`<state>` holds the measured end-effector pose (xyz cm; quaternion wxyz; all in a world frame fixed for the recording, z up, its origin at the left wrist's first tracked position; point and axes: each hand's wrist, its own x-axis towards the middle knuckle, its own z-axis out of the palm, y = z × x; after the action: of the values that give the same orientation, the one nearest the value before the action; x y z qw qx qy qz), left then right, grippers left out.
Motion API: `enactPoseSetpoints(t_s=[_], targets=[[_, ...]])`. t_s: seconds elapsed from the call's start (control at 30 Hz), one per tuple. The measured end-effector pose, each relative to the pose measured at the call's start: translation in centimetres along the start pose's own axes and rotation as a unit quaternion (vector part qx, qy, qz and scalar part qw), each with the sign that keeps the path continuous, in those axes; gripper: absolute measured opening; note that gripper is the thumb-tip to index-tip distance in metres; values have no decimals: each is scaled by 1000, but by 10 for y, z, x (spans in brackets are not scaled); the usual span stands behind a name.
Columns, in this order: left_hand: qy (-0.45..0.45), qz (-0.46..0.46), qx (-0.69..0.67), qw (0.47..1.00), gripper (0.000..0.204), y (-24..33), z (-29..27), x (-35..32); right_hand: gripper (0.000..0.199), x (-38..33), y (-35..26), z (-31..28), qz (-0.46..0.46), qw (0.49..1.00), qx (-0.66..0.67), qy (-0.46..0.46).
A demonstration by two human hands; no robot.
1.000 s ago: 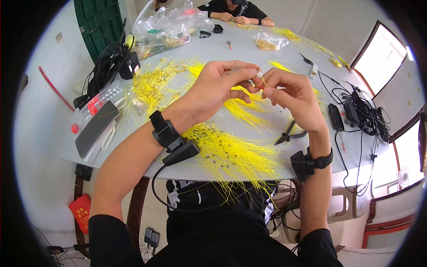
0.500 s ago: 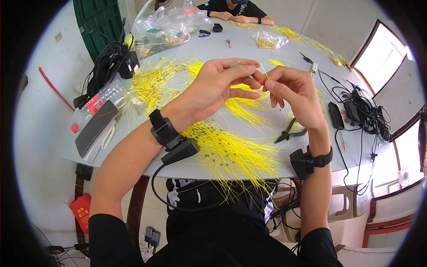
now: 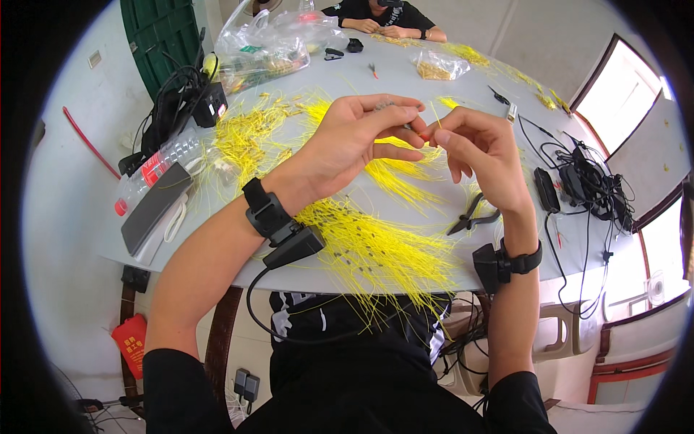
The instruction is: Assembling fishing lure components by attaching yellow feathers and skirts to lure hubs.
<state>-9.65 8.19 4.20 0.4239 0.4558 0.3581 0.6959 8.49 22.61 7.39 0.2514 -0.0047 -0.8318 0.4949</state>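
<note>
Above the table my two hands meet, fingertips almost touching. My left hand (image 3: 354,141) is closed, thumb against the bent forefinger, around a small grey bit (image 3: 407,126) that its fingers mostly hide. A thumb-and-finger pinch of my right hand (image 3: 481,155) holds a thin yellow strand (image 3: 435,113), whose free end sticks up between the hands. Beneath them lies a bundle of yellow strands (image 3: 416,184). Nearer me a larger spread of yellow strands with dark grey beads (image 3: 376,242) hangs over the table edge. Dark-handled pliers (image 3: 473,217) rest below my right hand.
Left on the grey table (image 3: 347,79) are tangled yellow strands (image 3: 249,137), a plastic bottle (image 3: 155,170), a dark box (image 3: 155,210) and plastic bags (image 3: 264,61). Black cables (image 3: 593,181) lie right. Across sits another person (image 3: 394,18), hands on the table beside yellow pieces.
My right hand has shifted slightly to the right, and the yellow strand's upright end has moved with it. My left hand has stayed almost still.
</note>
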Motion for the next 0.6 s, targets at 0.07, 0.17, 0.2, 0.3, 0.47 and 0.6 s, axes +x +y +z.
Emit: enactPoseSetpoints(t_s=[0.07, 0.17, 0.2, 0.3, 0.47, 0.6], targets=[[7, 4, 3, 1000, 37, 0, 0, 0, 15, 0, -1, 1, 4, 1000, 2, 1], [16, 3, 10, 1000, 38, 1, 3, -2, 15, -1, -1, 0, 12, 1000, 3, -1], [16, 3, 10, 1000, 38, 1, 3, -1, 15, -1, -1, 0, 16, 1000, 3, -4], [19, 1, 12, 1000, 38, 0, 3, -1, 16, -1, -2, 1, 13, 1000, -7, -7], [9, 4, 9, 1000, 38, 0, 3, -1, 17, -1, 0, 2, 12, 1000, -15, 2], [3, -2, 15, 1000, 37, 0, 3, 0, 18, -1, 2, 1, 21, 1000, -19, 7]])
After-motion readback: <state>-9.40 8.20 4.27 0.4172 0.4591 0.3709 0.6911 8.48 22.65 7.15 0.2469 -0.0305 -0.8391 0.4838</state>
